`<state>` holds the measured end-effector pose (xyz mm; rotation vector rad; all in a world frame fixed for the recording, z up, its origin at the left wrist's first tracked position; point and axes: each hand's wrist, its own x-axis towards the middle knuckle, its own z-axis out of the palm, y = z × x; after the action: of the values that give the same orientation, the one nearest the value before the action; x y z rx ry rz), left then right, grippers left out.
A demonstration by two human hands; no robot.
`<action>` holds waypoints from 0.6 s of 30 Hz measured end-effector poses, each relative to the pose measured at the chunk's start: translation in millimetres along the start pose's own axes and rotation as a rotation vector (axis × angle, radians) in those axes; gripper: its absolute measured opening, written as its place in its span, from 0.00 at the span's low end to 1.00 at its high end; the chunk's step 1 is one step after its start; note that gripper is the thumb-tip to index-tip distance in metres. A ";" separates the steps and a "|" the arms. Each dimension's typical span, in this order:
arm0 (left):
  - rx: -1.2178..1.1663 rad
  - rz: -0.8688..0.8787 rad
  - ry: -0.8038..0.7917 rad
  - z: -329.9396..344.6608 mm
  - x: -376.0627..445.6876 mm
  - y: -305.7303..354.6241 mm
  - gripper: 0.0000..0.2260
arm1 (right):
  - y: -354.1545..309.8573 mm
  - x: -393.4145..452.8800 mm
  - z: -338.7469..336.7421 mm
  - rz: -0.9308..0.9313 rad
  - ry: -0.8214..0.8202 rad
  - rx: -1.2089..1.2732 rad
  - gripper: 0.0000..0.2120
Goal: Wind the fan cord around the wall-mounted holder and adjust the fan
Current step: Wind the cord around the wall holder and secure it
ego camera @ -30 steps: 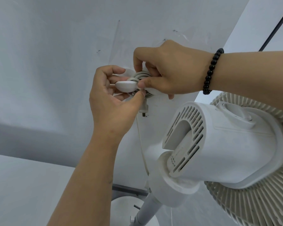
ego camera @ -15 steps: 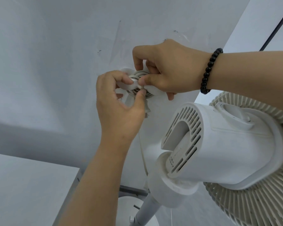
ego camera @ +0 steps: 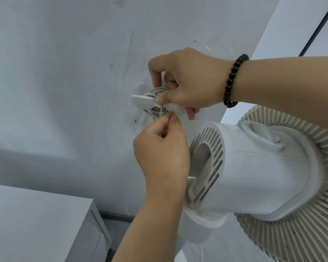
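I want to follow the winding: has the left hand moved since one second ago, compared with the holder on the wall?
Yes. The left hand has come off the holder and dropped below it, now pinching the cord under its edge.

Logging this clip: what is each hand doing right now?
Left hand: pinches the cord below the holder.
Right hand: grips the holder, thumb on its front.

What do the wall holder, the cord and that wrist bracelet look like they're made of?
Holder: probably white plastic, smooth matte, moulded rounded flaps. Cord: pale grey, likely rubber or vinyl sheathing, since it coils in soft loops. Bracelet: glossy black round beads with highlights; stone, glass or plastic, unclear which.
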<state>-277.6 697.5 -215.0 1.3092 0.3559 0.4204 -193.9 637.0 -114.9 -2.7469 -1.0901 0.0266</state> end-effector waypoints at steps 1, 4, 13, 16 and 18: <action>-0.064 -0.060 -0.004 1.6 -2.5 3.8 0.07 | 0.1 -0.1 -0.9 0.004 0.000 0.005 0.07; -0.315 -0.247 0.016 4.3 -6.6 9.2 0.06 | -2.1 0.0 -1.6 0.006 0.002 0.014 0.07; -0.977 -0.667 -0.046 0.7 5.5 20.3 0.05 | -2.3 -1.4 -0.8 0.016 0.023 0.002 0.06; -0.875 -0.682 -0.048 -1.2 12.4 17.1 0.04 | -4.0 -0.6 -0.1 0.014 0.025 -0.006 0.06; -0.763 -0.641 -0.033 -0.2 14.2 13.9 0.03 | -4.6 -0.9 0.0 0.011 0.028 -0.011 0.06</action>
<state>-266.6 707.4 -201.7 0.4138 0.4999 -0.0275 -197.6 639.6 -114.1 -2.7549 -1.0706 -0.0170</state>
